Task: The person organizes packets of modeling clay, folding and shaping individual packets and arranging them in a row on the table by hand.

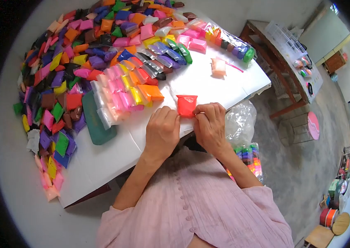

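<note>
A red packet (187, 106) lies near the front edge of the white table (117, 155), between my hands. My left hand (162, 127), fingers curled, is at its lower left corner; whether it pinches anything is hidden. On the other side my right hand (210, 124) is closed at the packet's right edge, fingertips against it. Left of my hands are rows of pink, yellow and orange packets (119, 93) beside a dark green case (96, 120). A peach packet (218, 67) and a thin pink stick (235, 66) lie farther back to the right.
A large pile of coloured packets (80, 58) covers the table's left and back. A clear bag of coloured packs (224, 41) lies at the back right. Beside the table's right edge hangs clear plastic (241, 124). A wooden table (282, 62) and pink-topped stool (313, 125) stand farther right.
</note>
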A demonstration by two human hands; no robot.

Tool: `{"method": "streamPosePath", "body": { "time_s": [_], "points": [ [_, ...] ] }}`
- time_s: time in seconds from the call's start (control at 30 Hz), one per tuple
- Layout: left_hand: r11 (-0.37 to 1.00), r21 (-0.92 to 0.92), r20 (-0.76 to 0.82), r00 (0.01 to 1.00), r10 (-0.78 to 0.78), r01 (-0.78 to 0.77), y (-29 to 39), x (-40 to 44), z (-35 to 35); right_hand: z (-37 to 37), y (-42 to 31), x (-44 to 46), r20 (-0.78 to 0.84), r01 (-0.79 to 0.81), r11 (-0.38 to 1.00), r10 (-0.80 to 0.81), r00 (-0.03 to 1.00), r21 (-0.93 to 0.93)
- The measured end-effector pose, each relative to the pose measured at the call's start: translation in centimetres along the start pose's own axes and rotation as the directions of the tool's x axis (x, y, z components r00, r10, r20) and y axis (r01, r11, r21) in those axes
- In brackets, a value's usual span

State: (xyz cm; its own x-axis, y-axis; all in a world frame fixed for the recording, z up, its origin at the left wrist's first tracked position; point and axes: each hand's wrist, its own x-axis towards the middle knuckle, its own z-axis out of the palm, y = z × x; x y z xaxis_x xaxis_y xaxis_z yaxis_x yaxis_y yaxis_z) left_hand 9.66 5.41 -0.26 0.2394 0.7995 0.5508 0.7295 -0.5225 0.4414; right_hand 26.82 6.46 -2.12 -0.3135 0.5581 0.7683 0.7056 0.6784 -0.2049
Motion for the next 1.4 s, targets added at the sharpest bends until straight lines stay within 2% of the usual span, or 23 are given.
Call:
{"method": "streamPosePath", "body": {
  "time_s": [0.03,0.13,0.23,0.27,0.37,0.4,0.43,0.5,0.57,0.67,0.77,0.8,0.9,1.03,1.1,1.2,1.33,1.4],
  "points": [
    [0.997,-0.073,0.005,0.999,-0.033,0.033,-0.1,0.0,-0.2,-0.3,0.0,0.0,-0.025,0.014,1.000,-0.014,1.000,0.015],
    [0.861,-0.352,0.141,0.931,-0.338,0.366,1.8,0.0,-1.5,-0.5,0.0,0.2,-0.117,0.068,0.996,-0.062,0.991,0.053],
    [0.598,-0.655,0.254,0.880,-0.401,0.462,1.8,-0.1,-1.2,-0.4,-0.1,0.2,-0.140,0.108,0.992,-0.098,0.985,0.067],
    [0.418,-0.773,0.299,0.855,-0.423,0.477,1.6,-0.1,-0.8,-0.4,-0.3,0.1,-0.132,0.117,0.991,-0.107,0.986,0.069],
    [0.513,-0.766,0.115,0.868,-0.483,0.387,2.0,0.1,-0.3,-0.5,-1.3,0.1,0.006,-0.134,0.989,0.133,0.991,0.062],
    [0.593,-0.718,0.076,0.887,-0.455,0.366,1.9,0.0,-0.1,-0.6,-1.6,0.5,-0.014,-0.179,0.978,0.181,0.983,0.108],
    [0.666,-0.663,0.040,0.904,-0.425,0.343,1.9,-0.1,0.0,-1.0,-2.0,1.0,0.048,-0.273,0.930,0.270,0.962,0.247],
    [0.794,-0.548,-0.040,0.939,-0.341,0.265,1.9,-0.2,0.2,-1.8,-2.8,2.0,0.207,-0.454,0.750,0.406,0.890,0.481],
    [0.893,-0.422,-0.119,0.967,-0.224,0.155,1.9,-0.1,0.3,-1.2,-2.4,2.6,0.178,-0.414,0.770,0.377,0.909,0.485],
    [0.894,-0.424,-0.103,0.972,-0.210,0.148,1.9,0.1,0.1,-0.6,-1.6,4.0,0.211,-0.423,0.700,0.373,0.904,0.575],
    [0.919,-0.370,-0.077,0.981,-0.180,0.139,1.1,0.0,-0.2,0.3,-0.4,5.5,0.234,-0.324,0.821,0.239,0.943,0.469],
    [0.931,-0.341,-0.067,0.984,-0.165,0.133,0.8,0.0,-0.3,0.3,-0.4,6.3,0.287,-0.345,0.809,0.228,0.930,0.477],
    [0.977,-0.178,-0.102,0.985,-0.140,0.121,0.7,-0.4,-0.8,1.5,1.0,7.7,0.300,-0.217,0.903,0.104,0.948,0.371],
    [0.955,-0.243,-0.100,0.975,-0.198,0.169,0.5,-1.0,-1.0,3.9,2.5,8.6,0.305,-0.007,0.943,-0.100,0.947,0.331],
    [0.918,-0.318,-0.100,0.954,-0.281,0.237,0.4,-1.2,-1.1,4.1,2.6,8.6,0.321,-0.033,0.941,-0.082,0.944,0.338],
    [0.941,-0.280,-0.121,0.966,-0.229,0.188,0.2,-1.3,-1.4,3.5,2.5,8.0,0.357,-0.151,0.928,0.021,0.934,0.340],
    [0.912,-0.350,-0.120,0.956,-0.269,0.213,0.3,-1.4,-0.9,3.7,2.6,7.7,0.419,-0.328,0.856,0.148,0.896,0.399],
    [0.879,-0.410,-0.076,0.951,-0.298,0.243,0.5,-1.4,-1.2,4.3,2.1,7.9,0.395,-0.315,0.856,0.146,0.907,0.409]
  ]
}}
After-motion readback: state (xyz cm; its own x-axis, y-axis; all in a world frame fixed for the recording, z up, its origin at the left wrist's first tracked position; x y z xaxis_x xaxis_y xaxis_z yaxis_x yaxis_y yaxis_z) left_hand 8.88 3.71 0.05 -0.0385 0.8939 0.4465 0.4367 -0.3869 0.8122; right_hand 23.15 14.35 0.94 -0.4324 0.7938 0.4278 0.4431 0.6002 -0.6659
